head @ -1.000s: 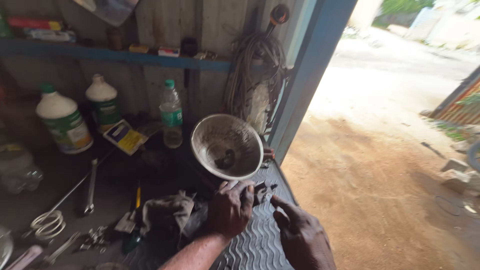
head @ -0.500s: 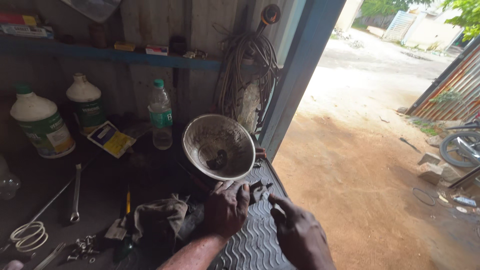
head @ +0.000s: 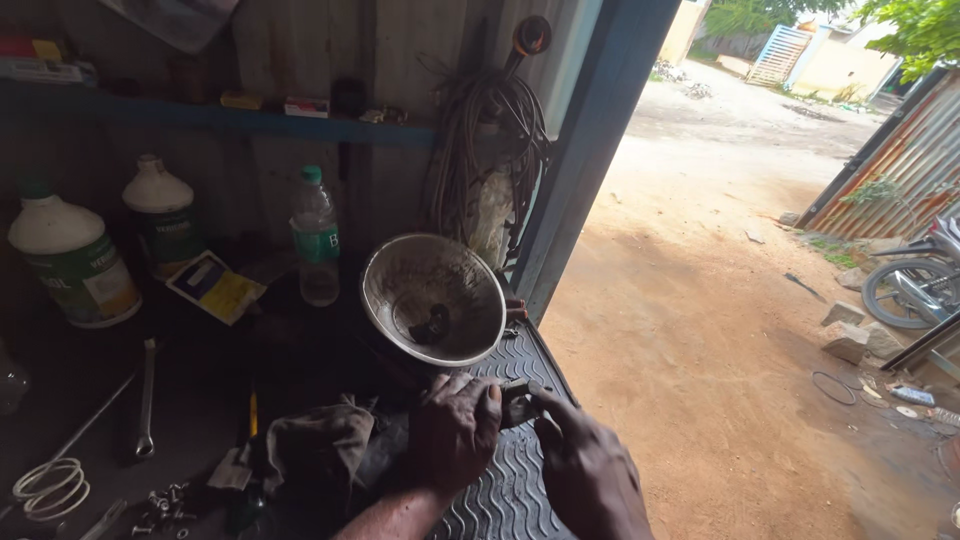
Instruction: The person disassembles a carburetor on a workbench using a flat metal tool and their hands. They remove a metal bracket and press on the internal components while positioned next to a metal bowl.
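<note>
My left hand [head: 455,430] rests on a black ribbed rubber mat [head: 500,490] at the workbench's right end, its fingers closed over a small dark metal part [head: 518,398]. From the right, my right hand [head: 585,465] pinches the same part with fingertips. Just behind both hands a round metal reflector bowl [head: 432,298] stands tilted, with a dark piece inside it. The part is mostly hidden by my fingers.
A dirty rag [head: 315,445] lies left of my left hand. Further left are a spanner [head: 146,400], white rings [head: 48,488] and small bolts [head: 160,500]. Two white jugs [head: 75,262], a clear bottle [head: 316,240] and a yellow packet [head: 212,287] stand behind. Cables [head: 490,150] hang by the blue doorpost; dirt ground lies outside.
Both hands have come closer together on the small part. The view has shifted slightly, showing more of the yard at right.
</note>
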